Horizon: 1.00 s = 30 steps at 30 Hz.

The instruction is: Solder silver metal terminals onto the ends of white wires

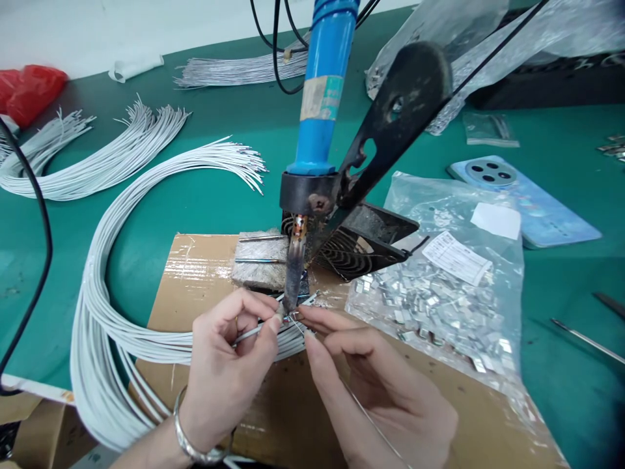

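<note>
The left hand [227, 371] pinches a wire [254, 333], the right hand [374, 384] another, just below a soldering iron [319, 85].

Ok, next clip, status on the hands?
Left hand pinching white wire; right hand pinching thin wire at soldering iron tip. White wire bundle alongside.

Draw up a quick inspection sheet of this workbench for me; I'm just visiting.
Surface: green bench mat, with a cardboard sheet under the work.
Job's things: soldering iron, tip down, just above the wire ends; wire bundle looping beside it.
Hands: left hand, with a bracelet, and right hand each pinch white wire near the tip.
Clutter: bag of small metal pieces, phone, red plastic bag.
Cables: black cable at left.
Surroundings: plastic sheeting at upper right.
</note>
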Available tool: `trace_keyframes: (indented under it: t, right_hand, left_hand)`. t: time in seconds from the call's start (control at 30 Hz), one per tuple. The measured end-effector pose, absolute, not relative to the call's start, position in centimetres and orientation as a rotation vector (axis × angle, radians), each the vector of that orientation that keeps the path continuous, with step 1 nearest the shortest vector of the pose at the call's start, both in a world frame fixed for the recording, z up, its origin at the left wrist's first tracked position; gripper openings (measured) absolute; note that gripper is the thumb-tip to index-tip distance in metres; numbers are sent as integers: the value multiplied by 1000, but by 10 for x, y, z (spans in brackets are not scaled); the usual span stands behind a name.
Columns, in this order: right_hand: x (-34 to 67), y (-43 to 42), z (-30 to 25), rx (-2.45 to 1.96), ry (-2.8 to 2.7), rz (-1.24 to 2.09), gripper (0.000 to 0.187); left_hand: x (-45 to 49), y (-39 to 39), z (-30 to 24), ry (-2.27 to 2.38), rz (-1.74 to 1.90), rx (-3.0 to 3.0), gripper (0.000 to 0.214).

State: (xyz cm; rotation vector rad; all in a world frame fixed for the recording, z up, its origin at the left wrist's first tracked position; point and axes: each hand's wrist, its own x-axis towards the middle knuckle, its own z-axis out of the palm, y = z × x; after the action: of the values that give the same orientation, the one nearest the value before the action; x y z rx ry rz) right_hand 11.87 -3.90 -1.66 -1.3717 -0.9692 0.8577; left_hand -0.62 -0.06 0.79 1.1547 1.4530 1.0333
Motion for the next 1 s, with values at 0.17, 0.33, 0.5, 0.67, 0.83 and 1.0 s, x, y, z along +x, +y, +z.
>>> trace_keyframes:
  t: [0.17, 0.33, 0.5, 0.67, 0.83, 1.0]
  right_hand:
    - [118, -39, -17, -1395, -968, 839, 18]
    - [118, -38, -17, -1398, -983, 804, 17]
    - [118, -40, -17, -1404, -965, 813, 17]
    - [118, -40, -18, -1386, -986, 802, 17]
    - [117, -39, -17, -1419, -966, 796, 16]
    - [118, -39, -16, -1398, -973, 805, 17]
  left_hand:
    - [-6, -1, 8, 1458, 1028, 1177, 13]
    - [-7, -1, 8, 1459, 1034, 1185, 13]
    - [-7, -1, 8, 1455, 1033, 1191, 13]
    - [-7, -1, 7, 1451, 1041, 1207, 12]
    - [-7, -1, 7, 1449, 1039, 1189, 12]
    - [-7, -1, 8, 1449, 1049, 1196, 12]
